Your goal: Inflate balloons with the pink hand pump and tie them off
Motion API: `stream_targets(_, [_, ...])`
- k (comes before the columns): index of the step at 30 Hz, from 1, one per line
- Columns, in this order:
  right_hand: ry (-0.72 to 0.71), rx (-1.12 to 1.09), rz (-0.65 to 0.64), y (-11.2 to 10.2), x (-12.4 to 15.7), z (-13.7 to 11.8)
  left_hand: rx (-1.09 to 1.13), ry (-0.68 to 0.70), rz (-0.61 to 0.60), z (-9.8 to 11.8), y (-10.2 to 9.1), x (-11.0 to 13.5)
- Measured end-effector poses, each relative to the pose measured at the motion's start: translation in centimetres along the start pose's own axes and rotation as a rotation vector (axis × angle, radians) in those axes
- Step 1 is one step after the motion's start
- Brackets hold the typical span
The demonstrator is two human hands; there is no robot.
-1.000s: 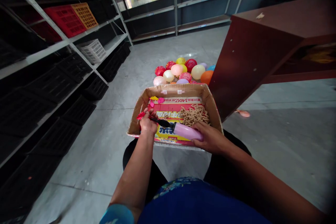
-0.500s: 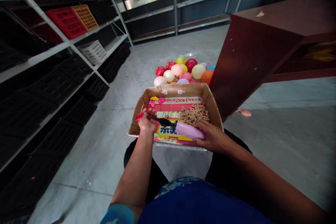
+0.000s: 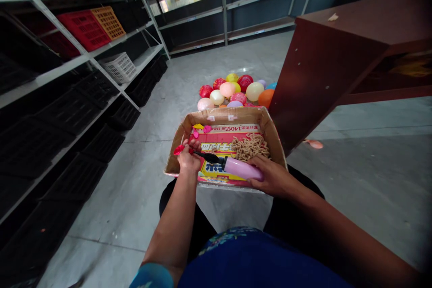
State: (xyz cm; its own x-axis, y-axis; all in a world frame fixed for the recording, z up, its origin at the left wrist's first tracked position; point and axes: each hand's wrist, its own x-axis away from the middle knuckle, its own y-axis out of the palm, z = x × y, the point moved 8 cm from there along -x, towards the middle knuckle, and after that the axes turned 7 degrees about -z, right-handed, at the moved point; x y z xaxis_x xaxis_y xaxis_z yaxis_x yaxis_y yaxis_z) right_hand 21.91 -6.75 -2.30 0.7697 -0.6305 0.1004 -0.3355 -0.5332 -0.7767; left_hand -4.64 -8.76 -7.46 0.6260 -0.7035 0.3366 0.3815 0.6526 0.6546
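My left hand [image 3: 189, 157] is closed around a limp red balloon [image 3: 178, 149] at the black nozzle end of a balloon pump. The lilac body of the balloon pump [image 3: 241, 168] lies in the grip of my right hand [image 3: 270, 175], fingers wrapped round its right end. The pump is held level above an open cardboard box [image 3: 194, 119]. Inside the box, a heap of beige cord [image 3: 251, 147] lies at the right. A few flat balloons, pink [image 3: 207, 129] and yellow [image 3: 198, 126], lie at its far left.
Behind the box, several inflated balloons [image 3: 227, 89] rest on the grey floor. A dark red wooden desk [image 3: 324, 67] stands close on the right. Shelves with crates [image 3: 84, 29] line the left side, and more shelving [image 3: 202, 13] stands at the back. An orange-pink balloon [image 3: 314, 144] lies beside the desk.
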Motion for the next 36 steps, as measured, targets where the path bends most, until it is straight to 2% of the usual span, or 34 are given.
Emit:
stream_targets(7, [0.011,0.012,-0.006,-0.1,0.0,-0.3,-0.030,-0.005,-0.049,-0.9,0.2,0.0])
stream_targets(13, [0.023,0.005,-0.006,-0.3,0.1,-0.4,-0.032,0.017,-0.063,-0.8,0.4,0.1])
stream_targets(25, [0.003,0.006,0.012,0.6,-0.3,0.0,-0.020,-0.010,-0.028,-2.1,0.6,1.1])
stream_targets(30, [0.007,0.022,0.007,0.8,-0.8,-0.3,0.070,-0.099,-0.060,-3.2,1.3,1.7])
stream_targets(34, [-0.003,0.027,-0.009,0.9,-1.1,-0.5,0.099,-0.290,-0.140,-4.2,1.5,1.8])
stream_targets(36, [-0.004,0.040,-0.012,1.0,-1.2,-0.4,0.114,-0.329,-0.163,-4.2,1.4,1.6])
